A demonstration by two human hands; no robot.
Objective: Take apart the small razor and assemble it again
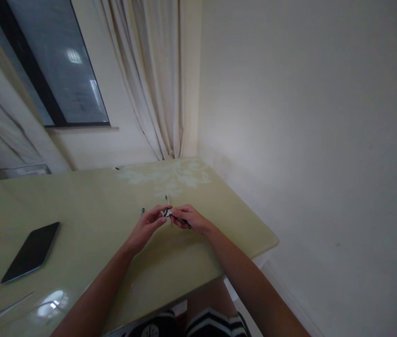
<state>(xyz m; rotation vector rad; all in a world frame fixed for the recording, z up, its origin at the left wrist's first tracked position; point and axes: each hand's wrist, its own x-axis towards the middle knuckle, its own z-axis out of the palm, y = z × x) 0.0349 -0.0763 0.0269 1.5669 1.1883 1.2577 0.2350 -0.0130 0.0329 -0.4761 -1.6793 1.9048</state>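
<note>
Both my hands meet over the far right part of a pale green table [89, 201]. My left hand [148, 227] pinches a small white and dark object [166, 213] between thumb and fingertips. My right hand [189, 218] is closed around a thin dark pen-like stick [180, 220] that points toward that object. A thin pale stick [167, 200] lies on the table just beyond my fingers. A tiny dark cap-like piece [142, 210] sits on the table left of my left hand.
A dark phone [32, 252] lies face up at the left of the table. A thin rod [3, 309] rests near the front left edge. A window [54, 65] and curtains [152, 75] stand behind the table; a bare wall [307, 140] runs along the right.
</note>
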